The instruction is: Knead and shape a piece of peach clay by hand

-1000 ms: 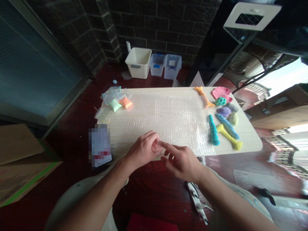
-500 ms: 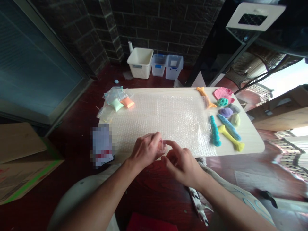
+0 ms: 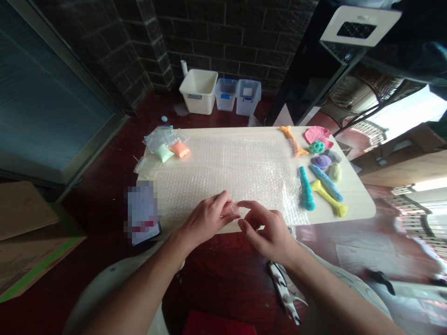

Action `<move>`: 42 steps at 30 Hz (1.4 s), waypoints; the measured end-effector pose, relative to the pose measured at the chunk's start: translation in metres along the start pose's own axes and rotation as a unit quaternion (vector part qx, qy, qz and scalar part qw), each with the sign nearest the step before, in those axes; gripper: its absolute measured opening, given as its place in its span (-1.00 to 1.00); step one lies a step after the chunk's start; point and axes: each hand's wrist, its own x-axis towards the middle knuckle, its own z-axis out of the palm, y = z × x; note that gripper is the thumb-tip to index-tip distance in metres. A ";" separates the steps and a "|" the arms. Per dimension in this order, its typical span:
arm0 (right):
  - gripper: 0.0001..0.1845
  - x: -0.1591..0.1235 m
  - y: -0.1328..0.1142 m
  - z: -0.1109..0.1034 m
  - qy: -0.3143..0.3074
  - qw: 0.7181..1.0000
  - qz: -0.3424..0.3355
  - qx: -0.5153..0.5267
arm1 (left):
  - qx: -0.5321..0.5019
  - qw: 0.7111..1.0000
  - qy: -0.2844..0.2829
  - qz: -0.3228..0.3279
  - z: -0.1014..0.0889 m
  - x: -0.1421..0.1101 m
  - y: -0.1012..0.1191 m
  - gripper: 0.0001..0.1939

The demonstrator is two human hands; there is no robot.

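My left hand (image 3: 212,211) is over the near edge of the table, its thumb and fingertips brought together. Whatever sits at those fingertips is small and pale, too indistinct to name. Just to its right is my right hand (image 3: 267,228), with the index finger reaching toward the left fingertips. Its thumb is apart from that finger and the other fingers curl inward. Nothing shows in its grip. Beneath both hands, a sheet of clear bubble wrap (image 3: 223,172) covers the middle of the table.
Clay-like shapes lie at the right: a teal twisted piece (image 3: 306,188), a yellow bone shape (image 3: 330,199), an orange bone shape (image 3: 293,141) and a pink piece (image 3: 317,135). Green (image 3: 163,153) and orange packets (image 3: 180,149) lie back left. A blurred-out device (image 3: 142,211) is at the left edge.
The view has shifted slightly, moving the table left in the picture. My right index finger has bent a little more, and the left fingertips have changed position slightly.
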 end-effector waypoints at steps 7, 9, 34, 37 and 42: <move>-0.60 0.004 -0.005 -0.001 -0.070 0.997 -0.018 0.002 | 0.001 1.000 -0.007 -0.026 -0.002 0.000 0.003 -0.69; -0.58 0.004 -0.004 -0.001 -0.087 0.996 -0.026 -0.005 | 0.004 1.000 -0.010 -0.023 -0.001 0.000 0.003 -0.71; -0.59 0.004 -0.001 0.007 -0.150 0.988 0.045 -0.019 | 0.063 0.998 -0.002 -0.019 0.007 -0.001 0.005 -0.77; -0.61 0.002 0.001 0.010 -0.151 0.986 0.063 0.038 | 0.063 0.998 -0.002 -0.024 0.009 0.000 0.003 -0.72; -0.38 0.002 0.004 0.010 -0.181 0.975 0.065 0.111 | 0.035 0.999 0.001 -0.031 0.005 0.002 0.002 -0.56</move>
